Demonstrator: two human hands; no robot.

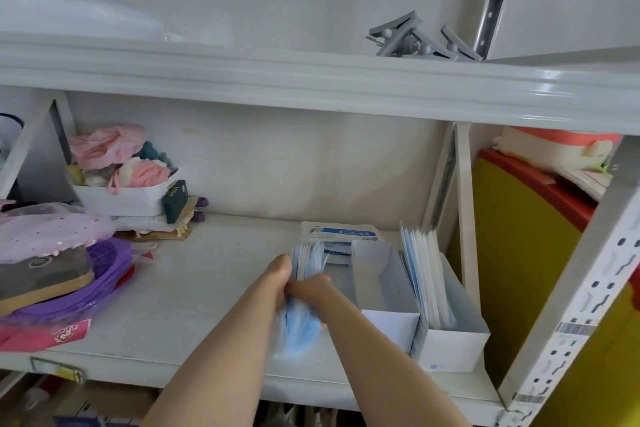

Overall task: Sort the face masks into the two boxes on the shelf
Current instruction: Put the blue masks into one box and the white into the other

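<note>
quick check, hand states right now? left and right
left hand: grips the stack of blue face masks.
right hand: grips the same stack, beside the left.

Blue masks point(299, 322), white boxes point(450, 343)

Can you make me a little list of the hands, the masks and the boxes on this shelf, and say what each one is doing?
mask bundle: blue, held over the shelf
left hand: holds the mask bundle
right hand: holds the same bundle
left box: open, no masks seen inside
right box: open, beside the left box
standing masks: upright in the right box
mask packet: lies flat behind the hands
</note>
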